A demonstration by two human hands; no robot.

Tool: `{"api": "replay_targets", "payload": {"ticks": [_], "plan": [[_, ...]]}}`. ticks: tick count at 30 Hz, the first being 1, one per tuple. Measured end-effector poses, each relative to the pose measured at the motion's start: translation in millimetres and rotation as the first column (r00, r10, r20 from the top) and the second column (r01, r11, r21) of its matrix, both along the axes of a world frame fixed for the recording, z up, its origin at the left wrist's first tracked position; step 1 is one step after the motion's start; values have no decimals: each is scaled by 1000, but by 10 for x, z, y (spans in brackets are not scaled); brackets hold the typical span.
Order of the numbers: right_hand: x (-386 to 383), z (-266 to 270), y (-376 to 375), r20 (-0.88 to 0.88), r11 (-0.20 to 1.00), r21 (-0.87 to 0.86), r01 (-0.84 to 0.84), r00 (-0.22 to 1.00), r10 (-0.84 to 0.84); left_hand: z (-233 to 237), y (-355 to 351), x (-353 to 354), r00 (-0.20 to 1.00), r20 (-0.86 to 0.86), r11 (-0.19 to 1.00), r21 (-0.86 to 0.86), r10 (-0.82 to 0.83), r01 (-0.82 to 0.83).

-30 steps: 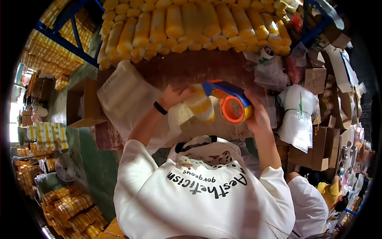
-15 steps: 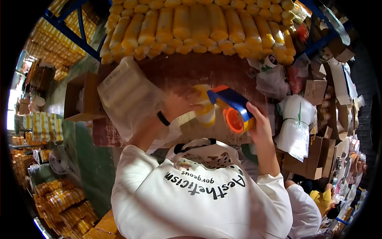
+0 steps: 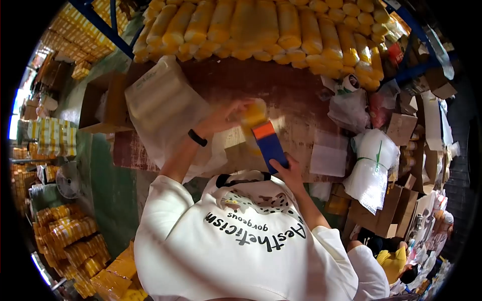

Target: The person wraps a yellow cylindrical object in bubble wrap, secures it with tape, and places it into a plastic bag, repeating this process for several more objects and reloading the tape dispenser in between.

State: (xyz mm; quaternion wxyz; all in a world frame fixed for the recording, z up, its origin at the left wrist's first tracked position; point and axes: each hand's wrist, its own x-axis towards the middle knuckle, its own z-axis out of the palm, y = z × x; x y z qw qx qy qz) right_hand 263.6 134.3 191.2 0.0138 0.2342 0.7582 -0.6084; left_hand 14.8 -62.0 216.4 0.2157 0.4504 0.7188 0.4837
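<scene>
A blue and orange tape dispenser [image 3: 271, 148] is gripped in my right hand [image 3: 288, 170], its orange end against a yellow-wrapped roll [image 3: 255, 114]. My left hand [image 3: 226, 118], with a black band at the wrist, touches the left side of that roll; its fingers are blurred and their grip cannot be made out. To the left of my left hand a translucent plastic bag [image 3: 163, 95] with something pale inside lies on the worn red-brown table [image 3: 216, 75].
Yellow rolls [image 3: 251, 25] are stacked along the table's far edge. An open cardboard box [image 3: 108, 103] stands left. On the right are plastic bags [image 3: 349, 108], a tied white bundle [image 3: 374, 160] and cardboard boxes [image 3: 384, 210]. A person in yellow [image 3: 391, 263] is at the lower right.
My right hand has moved left and turned the dispenser, so its orange end now meets the roll. The roll has shifted slightly and looks blurred. The whole view has also shifted a little.
</scene>
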Motion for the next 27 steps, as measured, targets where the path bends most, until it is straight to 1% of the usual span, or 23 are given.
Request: {"api": "replay_targets", "payload": {"ticks": [1, 2, 4, 5, 7, 8, 10, 11, 13, 14, 15, 16, 17, 21, 23, 24, 26, 27], "plan": [[-47, -4, -26, -5, 999, 47, -26, 1000, 26, 133, 29, -19, 991, 118, 984, -172, 58, -37], [-99, -1, -63, -34, 1000, 11, -19, 999, 19, 242, 70, -13, 965, 224, 939, -341, 133, -51], [-220, 72, -171, -84, 998, -61, -5, 996, 0, 389, 269, 111, 986, -71, 928, -332, 152, -167], [-267, 61, -201, -53, 1000, -9, -10, 999, 10, 413, 350, 164, 963, -217, 923, -315, 158, -222], [-356, 31, -214, 9, 995, 100, -26, 1000, 26, 260, 476, 31, 977, -150, 909, -369, 149, -195], [-388, -39, -199, -5, 997, 69, -18, 1000, 18, 152, 528, -77, 983, -115, 902, -392, 145, -179], [-412, -182, -176, -31, 1000, 6, 4, 1000, -4, -49, 554, -277, 975, -36, 907, -360, 219, -217], [-363, -171, -141, 67, 997, 63, -44, 997, 39, -141, 557, -379, 968, 1, 909, -343, 252, -236], [-233, -64, -37, 258, 974, 172, -151, 961, 104, -335, 537, -621, 948, 148, 918, -331, 280, -220], [-175, -170, -14, 170, 994, 79, -81, 983, 66, -438, 527, -753, 932, 219, 923, -323, 289, -211], [-93, -379, -1, 90, 1000, -23, -17, 996, 19, -570, 529, -853, 915, 230, 904, -356, 331, -237], [-73, -403, 16, 23, 991, -129, 36, 999, -34, -640, 564, -938, 905, 264, 910, -341, 332, -235], [-75, -430, 79, 113, 1000, -22, -16, 993, 19, -722, 588, -1014, 893, 302, 915, -331, 335, -231], [-122, -550, 78, 98, 989, -146, 38, 995, -24, -883, 676, -1072, 834, 429, 921, -324, 346, -216], [-53, -641, 117, 85, 977, -195, 81, 994, -65, -1075, 701, -1077, 859, 384, 914, -350, 339, -204], [-61, -556, 119, 154, 974, -208, 88, 987, -56, -1238, 714, -1067, 871, 362, 911, -362, 332, -196], [-72, -297, 119, 294, 966, -232, 109, 955, -37, -1504, 765, -1041, 852, 404, 922, -328, 332, -204], [-61, -288, 121, 286, 961, -244, 129, 957, -56, -1555, 803, -1010, 851, 416, 927, -320, 321, -193]]}}
